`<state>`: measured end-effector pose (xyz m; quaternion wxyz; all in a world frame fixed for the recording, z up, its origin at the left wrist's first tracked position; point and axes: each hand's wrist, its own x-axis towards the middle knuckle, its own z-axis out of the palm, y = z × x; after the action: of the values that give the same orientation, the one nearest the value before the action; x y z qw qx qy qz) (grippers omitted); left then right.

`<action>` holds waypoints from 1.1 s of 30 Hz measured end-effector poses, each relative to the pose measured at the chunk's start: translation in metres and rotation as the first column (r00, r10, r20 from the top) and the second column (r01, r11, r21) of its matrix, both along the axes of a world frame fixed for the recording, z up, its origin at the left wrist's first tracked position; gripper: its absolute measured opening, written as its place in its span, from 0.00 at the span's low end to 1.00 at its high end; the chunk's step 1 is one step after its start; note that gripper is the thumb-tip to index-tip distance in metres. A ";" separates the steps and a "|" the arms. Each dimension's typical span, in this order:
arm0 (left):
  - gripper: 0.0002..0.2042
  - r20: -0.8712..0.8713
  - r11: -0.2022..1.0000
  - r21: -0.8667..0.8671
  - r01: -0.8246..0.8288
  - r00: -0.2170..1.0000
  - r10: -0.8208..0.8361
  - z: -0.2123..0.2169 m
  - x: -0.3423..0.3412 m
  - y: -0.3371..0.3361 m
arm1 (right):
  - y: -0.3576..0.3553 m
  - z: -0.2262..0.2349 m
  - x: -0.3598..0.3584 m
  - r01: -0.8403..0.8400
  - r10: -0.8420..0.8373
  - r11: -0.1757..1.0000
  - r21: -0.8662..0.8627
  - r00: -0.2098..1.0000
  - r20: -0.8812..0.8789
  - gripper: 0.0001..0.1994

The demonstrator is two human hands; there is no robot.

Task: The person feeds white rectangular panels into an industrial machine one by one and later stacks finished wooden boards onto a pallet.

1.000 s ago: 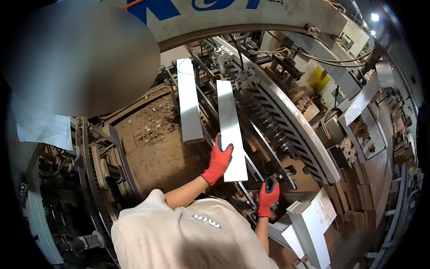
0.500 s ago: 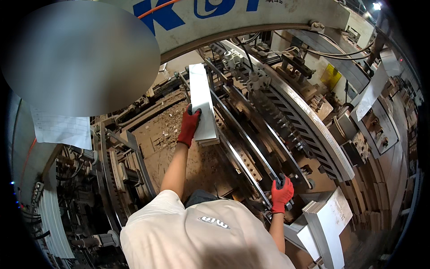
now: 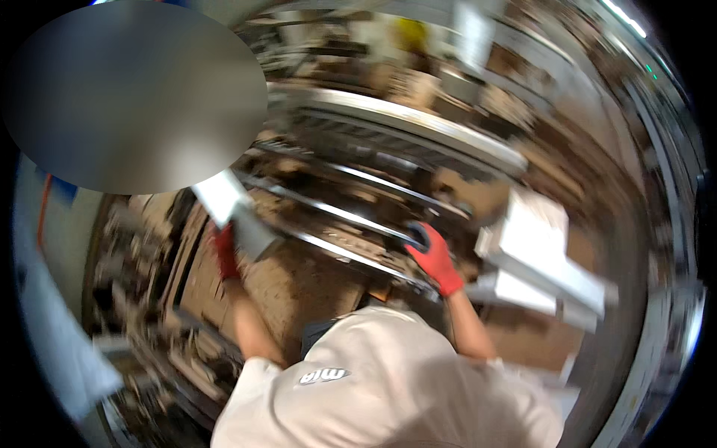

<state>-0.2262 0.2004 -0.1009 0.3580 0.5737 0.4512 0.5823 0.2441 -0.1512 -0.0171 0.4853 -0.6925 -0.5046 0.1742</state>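
Observation:
My left hand [image 3: 226,252], in a red glove with dark fingertips, grips the side edge of a stack of long white boards [image 3: 258,236]. Motion blurs its fingers, and a grey blurred oval covers the stack's far end. My right hand [image 3: 435,260], gloved the same way, is at the near end of a shiny metal rail [image 3: 336,211], its fingers curled round it. Another metal rail [image 3: 351,257] runs close to my body, between the two hands.
At right lies a pile of white boards [image 3: 534,224], some crosswise. Behind the rails stretches a long pale machine beam [image 3: 418,116]. Wood scraps and dust cover the brown surface [image 3: 299,291] below the stack. Machine parts [image 3: 142,299] crowd the left.
The view has swung to the right and blurred, so the machine appears turned. My left hand stays at the white boards, my right hand at the rail's end.

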 end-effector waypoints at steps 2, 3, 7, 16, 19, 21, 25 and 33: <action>0.25 -0.142 0.947 -0.317 -0.043 0.990 -0.003 0.030 0.021 -0.012 | -0.023 0.052 0.012 -0.081 0.080 0.996 -0.038 0.997 -0.003 0.27; 0.32 -0.193 0.921 -0.368 -0.126 0.980 0.057 0.036 0.016 -0.022 | -0.035 0.079 0.019 -0.064 0.080 0.995 -0.076 0.973 0.216 0.29; 0.38 -0.395 0.899 -0.304 -0.314 0.901 0.181 0.095 0.063 -0.078 | -0.097 0.128 0.085 0.139 -0.072 0.983 -0.116 0.888 0.455 0.32; 0.28 -0.316 0.998 0.050 -0.038 0.947 0.052 0.179 0.162 -0.150 | -0.236 0.080 0.231 0.491 -0.069 0.582 -0.648 0.824 0.563 0.43; 0.28 -0.284 0.973 0.152 0.171 0.951 -0.123 0.172 0.185 -0.161 | -0.240 0.072 0.235 0.463 -0.020 0.717 -0.522 0.761 0.648 0.42; 0.27 -0.341 0.943 0.136 0.304 0.908 -0.244 0.188 0.214 -0.181 | -0.236 0.083 0.220 0.467 -0.032 0.733 -0.495 0.750 0.661 0.40; 0.33 -0.113 0.735 -0.087 0.673 0.726 -0.678 0.164 0.248 -0.212 | -0.201 0.117 0.175 0.452 -0.078 0.837 -0.309 0.657 0.750 0.40; 0.27 0.848 0.144 -0.324 0.935 0.355 -0.393 0.167 0.317 -0.291 | -0.051 0.146 0.002 0.206 0.090 0.919 -0.336 0.721 0.687 0.46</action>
<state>0.0905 -0.0904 0.0656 0.9198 0.2771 0.1874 0.2052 0.2465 -0.2022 0.1291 0.1198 -0.8049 -0.5810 -0.0151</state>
